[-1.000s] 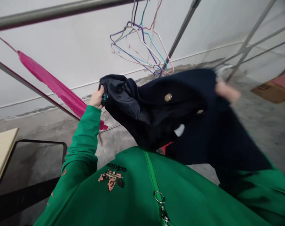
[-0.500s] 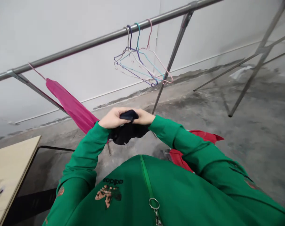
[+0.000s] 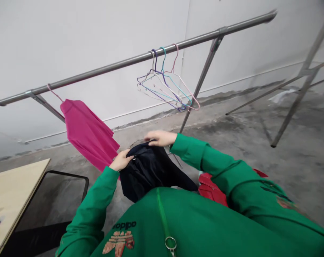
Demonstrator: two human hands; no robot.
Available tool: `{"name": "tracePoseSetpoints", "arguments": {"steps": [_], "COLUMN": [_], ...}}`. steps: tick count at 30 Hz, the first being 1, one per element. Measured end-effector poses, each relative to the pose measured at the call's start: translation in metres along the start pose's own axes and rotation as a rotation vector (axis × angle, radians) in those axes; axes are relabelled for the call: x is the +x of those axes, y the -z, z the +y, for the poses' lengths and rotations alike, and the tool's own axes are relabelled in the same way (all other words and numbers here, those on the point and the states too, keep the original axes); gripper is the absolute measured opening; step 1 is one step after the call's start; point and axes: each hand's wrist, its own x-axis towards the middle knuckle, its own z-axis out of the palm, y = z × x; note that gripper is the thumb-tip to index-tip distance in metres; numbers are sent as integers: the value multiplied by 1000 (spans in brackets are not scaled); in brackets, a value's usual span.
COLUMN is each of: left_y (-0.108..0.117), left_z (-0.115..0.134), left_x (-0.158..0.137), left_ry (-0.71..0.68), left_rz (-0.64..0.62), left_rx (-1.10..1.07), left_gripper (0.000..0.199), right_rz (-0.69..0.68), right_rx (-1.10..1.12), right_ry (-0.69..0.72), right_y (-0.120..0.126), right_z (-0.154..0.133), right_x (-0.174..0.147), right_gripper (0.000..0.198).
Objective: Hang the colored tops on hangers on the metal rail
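Observation:
A black garment [image 3: 153, 167] hangs spread between my two hands, low in front of my body; its exact kind does not show. My left hand [image 3: 121, 159] pinches its upper left edge, thumb on top. At the upper right edge, my right hand [image 3: 161, 137] grips the cloth with bent fingers, slightly blurred. The lower part of the garment drops behind my green jacket front. Beyond it, several wire hangers [image 3: 167, 89] in white, purple, blue and pink hang bunched on a metal rail [image 3: 110, 66].
A magenta garment [image 3: 86, 132] hangs from a pink hanger at the rail's left. Red cloth [image 3: 211, 187] lies below my right forearm. A pale wooden table [image 3: 19, 185] and a black frame [image 3: 68, 175] stand at left. Metal rack legs [image 3: 287, 114] stand at right.
My hands have moved apart and somewhat lower, and the bunched black garment has opened out between them. The camera view has shifted, showing both ends of the rail.

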Motion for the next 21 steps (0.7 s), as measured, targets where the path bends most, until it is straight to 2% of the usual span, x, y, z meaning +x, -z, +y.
{"name": "tracePoseSetpoints", "arguments": {"steps": [2, 4, 5, 7, 9, 13, 19, 21], "left_y": [-3, -6, -8, -13, -18, -23, -15, -12], "left_z": [6, 15, 20, 29, 35, 38, 31, 29], "left_x": [-1, -1, 0, 5, 10, 19, 24, 24], "left_ry": [43, 85, 101, 112, 111, 117, 151, 168], "left_rz": [-25, -66, -84, -117, -120, -81, -32, -19], "left_rx": [-177, -309, -365, -452, -491, -504, -523, -517], "left_gripper": [37, 40, 40, 38, 35, 29, 25, 26], "right_rz": [264, 538, 632, 733, 743, 742, 581, 549], "right_rx": [-97, -260, -340, -473, -568, -654, -705, -702], "right_ry": [-8, -136, -204, -294, -321, -357, -630, -680], "right_y": [39, 83, 102, 129, 139, 135, 143, 149], "right_z": [11, 26, 34, 53, 71, 93, 94, 91], "right_x": [2, 7, 11, 21, 31, 50, 56, 54], "right_gripper": [35, 35, 37, 45, 53, 52, 30, 27]}}
